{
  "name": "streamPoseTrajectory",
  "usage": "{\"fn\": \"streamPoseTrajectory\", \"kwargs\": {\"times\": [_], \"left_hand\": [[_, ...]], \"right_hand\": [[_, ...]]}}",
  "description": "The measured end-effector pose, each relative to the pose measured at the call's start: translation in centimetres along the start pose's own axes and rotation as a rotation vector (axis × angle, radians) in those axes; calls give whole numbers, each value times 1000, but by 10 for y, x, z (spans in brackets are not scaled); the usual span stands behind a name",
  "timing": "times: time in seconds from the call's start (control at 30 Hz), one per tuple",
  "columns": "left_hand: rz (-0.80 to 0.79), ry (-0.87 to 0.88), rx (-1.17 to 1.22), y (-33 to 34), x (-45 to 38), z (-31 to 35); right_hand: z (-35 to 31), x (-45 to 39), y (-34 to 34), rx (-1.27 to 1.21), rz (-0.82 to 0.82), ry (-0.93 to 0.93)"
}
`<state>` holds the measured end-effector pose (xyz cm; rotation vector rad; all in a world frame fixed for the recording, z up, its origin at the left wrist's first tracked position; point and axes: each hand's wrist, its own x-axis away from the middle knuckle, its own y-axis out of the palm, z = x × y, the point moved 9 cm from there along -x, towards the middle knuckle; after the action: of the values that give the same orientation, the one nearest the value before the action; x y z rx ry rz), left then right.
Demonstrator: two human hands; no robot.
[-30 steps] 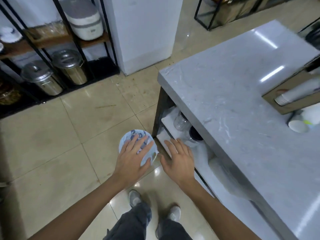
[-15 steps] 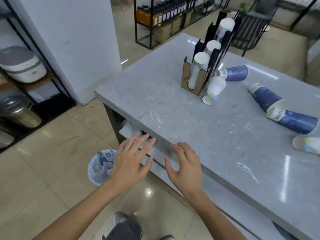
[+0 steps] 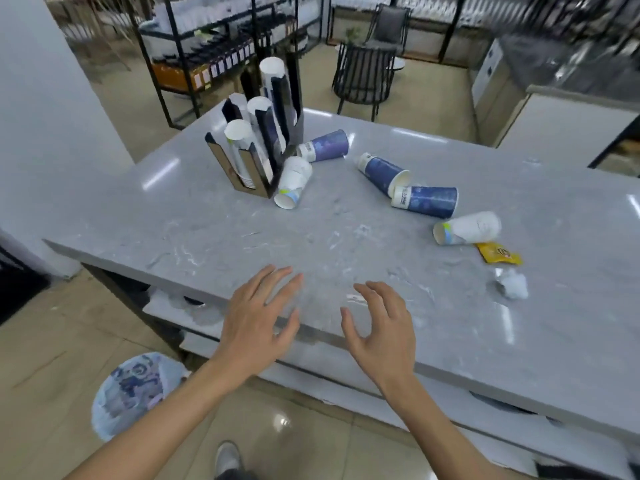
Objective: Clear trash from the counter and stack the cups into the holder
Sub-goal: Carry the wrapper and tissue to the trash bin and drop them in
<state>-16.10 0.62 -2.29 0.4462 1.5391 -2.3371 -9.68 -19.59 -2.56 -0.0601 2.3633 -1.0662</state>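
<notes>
A cardboard cup holder (image 3: 254, 157) with stacked cups stands at the back left of the grey counter (image 3: 242, 233). Loose cups lie on their sides: a white cup (image 3: 293, 181) against the holder, a blue cup (image 3: 325, 146) behind it, two more blue cups (image 3: 382, 173) (image 3: 426, 201) in the middle, and a white cup (image 3: 467, 228) to the right. A yellow wrapper (image 3: 498, 253) and a crumpled white paper (image 3: 514, 287) lie at the right. My left hand (image 3: 258, 317) and my right hand (image 3: 381, 327) hover open over the counter's near edge, holding nothing.
A bin lined with a patterned bag (image 3: 130, 393) stands on the floor at the lower left. A shelf (image 3: 194, 306) runs under the counter. A white pillar (image 3: 52, 116) is at the left. Black racks (image 3: 214, 53) and a chair (image 3: 363, 72) stand beyond.
My view has lifted from the floor bin to the counter top. Both hands have risen from beside the bin to above the counter's near edge, still empty with fingers spread.
</notes>
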Motion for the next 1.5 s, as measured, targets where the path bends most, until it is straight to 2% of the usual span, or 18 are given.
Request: {"fn": "streamPoseTrajectory", "kwargs": {"times": [0.23,0.47,1.0,1.13,1.27,1.5], "left_hand": [[-122,90,20,49,-54,59],[-188,190,75,101,-119,98],[-372,383,271,218,-233,172],[-417,421,366,244,-242,204],[-530,486,435,280,-248,237],[-603,485,413,331,-268,275]], "right_hand": [[70,-12,-52,35,100,149],[141,-28,-76,91,186,308],[269,-55,-125,227,234,656],[291,-55,-128,247,184,689],[317,-58,-126,224,107,708],[347,-79,-114,160,-38,576]]}}
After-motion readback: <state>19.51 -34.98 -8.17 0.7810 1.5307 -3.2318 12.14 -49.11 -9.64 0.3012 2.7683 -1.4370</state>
